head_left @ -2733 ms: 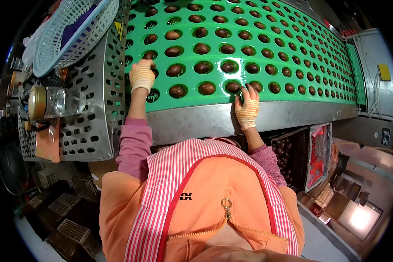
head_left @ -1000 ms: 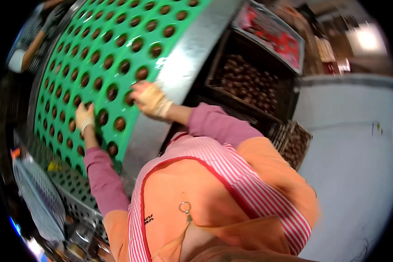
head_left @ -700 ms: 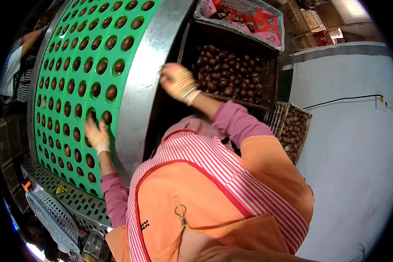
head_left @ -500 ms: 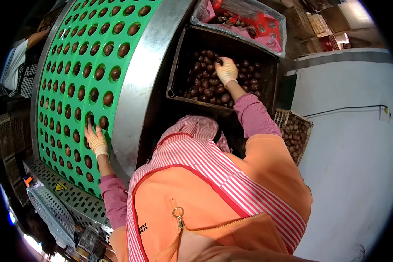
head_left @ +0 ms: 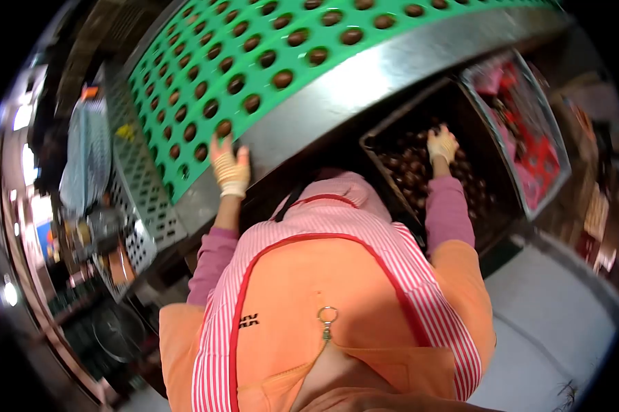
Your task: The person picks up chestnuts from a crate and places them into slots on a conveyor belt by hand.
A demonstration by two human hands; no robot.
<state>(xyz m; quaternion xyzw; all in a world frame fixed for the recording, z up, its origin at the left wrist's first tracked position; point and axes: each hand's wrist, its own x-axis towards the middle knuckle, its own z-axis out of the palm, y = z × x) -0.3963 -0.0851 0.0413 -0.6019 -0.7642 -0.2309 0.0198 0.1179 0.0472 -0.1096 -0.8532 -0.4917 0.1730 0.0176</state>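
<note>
My left hand (head_left: 229,167), in a pale ribbed glove with the fingertips showing, lies at the near edge of a green panel (head_left: 282,55). Its fingers are apart, with the tips just below a brown egg-shaped piece (head_left: 223,128) sitting in an oval hole. Rows of similar pieces fill most of the holes around. Over in a dark crate (head_left: 409,113), my right hand (head_left: 443,144) wears the same kind of glove. Its fingers curl around what looks like one dark egg-shaped piece, blurred, above a heap of dark brown pieces (head_left: 409,172).
A broad metal rim (head_left: 364,86) borders the panel. Right of the crate stands a lined box (head_left: 529,137) with red and pink wrapping. A perforated metal strip (head_left: 144,206) and a pale blue basket (head_left: 86,161) are at left. A pale floor or wall surface (head_left: 550,323) shows lower right.
The view has swung round, so the panel now lies across the top. My left hand has left the hole with a dark piece and reached the panel's near edge. My right hand stays in the crate.
</note>
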